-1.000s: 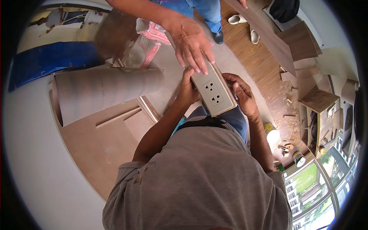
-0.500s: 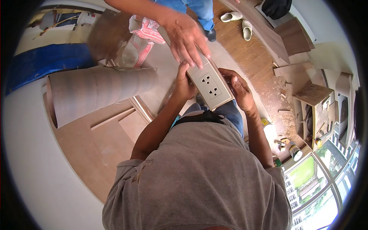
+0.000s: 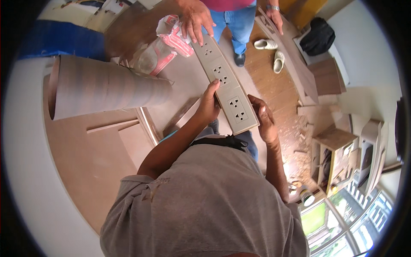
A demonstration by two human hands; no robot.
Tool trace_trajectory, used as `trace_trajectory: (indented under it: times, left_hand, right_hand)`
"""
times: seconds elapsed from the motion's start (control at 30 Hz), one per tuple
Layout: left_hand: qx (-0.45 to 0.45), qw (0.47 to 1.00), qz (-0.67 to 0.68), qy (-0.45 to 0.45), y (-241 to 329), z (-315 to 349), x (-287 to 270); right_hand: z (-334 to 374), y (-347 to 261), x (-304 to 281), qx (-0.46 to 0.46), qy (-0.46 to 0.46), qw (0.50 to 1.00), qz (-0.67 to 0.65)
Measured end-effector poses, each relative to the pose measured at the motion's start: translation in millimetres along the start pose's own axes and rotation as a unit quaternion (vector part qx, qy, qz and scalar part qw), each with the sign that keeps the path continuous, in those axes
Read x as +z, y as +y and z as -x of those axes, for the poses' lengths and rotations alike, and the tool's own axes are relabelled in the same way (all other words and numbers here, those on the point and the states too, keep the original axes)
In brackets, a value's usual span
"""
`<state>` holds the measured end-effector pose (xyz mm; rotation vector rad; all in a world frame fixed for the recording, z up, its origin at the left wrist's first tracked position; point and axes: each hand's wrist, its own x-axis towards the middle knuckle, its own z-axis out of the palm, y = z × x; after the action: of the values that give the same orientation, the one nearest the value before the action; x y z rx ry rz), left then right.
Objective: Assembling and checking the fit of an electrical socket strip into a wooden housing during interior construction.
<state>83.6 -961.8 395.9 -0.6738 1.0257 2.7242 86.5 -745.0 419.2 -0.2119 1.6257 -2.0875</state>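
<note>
- A long, narrow, beige power strip point(image 3: 227, 87), shaped like a flat rectangular bar with smooth faceplates and paired black-slotted sockets, slants in front of the wearer's waist, its near end just beyond the grey cloth shirt point(image 3: 205, 192).
- The left hand point(image 3: 209, 105) holds the strip's left edge, thumb on the face near the middle sockets.
- The right hand point(image 3: 267, 122) is half curled at the right edge, near the lower end; whether it grips cannot be told.
- At the far end, a co-worker's hand point(image 3: 197, 19) rests its fingers on the strip.
- To the left, a large roll of brownish, faintly streaked sheet material point(image 3: 107, 88) forms an open tube above a flat, smooth brown board point(image 3: 94, 171).
- Beyond lies a crumpled pink-and-white plastic bag point(image 3: 175, 38).
- To the right, pale perforated clogs point(image 3: 278, 62) sit on brown plank flooring point(image 3: 261, 75), strewn nearer with wood shavings point(image 3: 291, 158).
</note>
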Motion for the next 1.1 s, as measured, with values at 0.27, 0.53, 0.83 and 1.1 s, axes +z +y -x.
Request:
trace_trajectory:
  times: [0.27,0.53,0.83,1.1]
  left_hand:
    - [0.016,0.998,-0.051,0.021,3.8,1.7,-7.6]
    - [0.033,0.997,-0.063,0.029,6.9,5.5,-4.6]
    - [0.035,0.998,-0.054,0.003,12.4,6.1,-1.6]
    - [0.043,0.997,-0.062,0.004,8.3,4.4,-2.9]
  right_hand:
    - [-4.3,-1.4,6.7,0.017,-0.017,1.000,-0.016]
    - [-5.8,-0.9,6.4,-0.010,-0.030,0.999,0.013]
    - [-9.0,2.1,7.9,0.005,-0.045,0.999,-0.024]
    - [-6.0,5.2,8.4,-0.002,-0.032,0.999,-0.025]
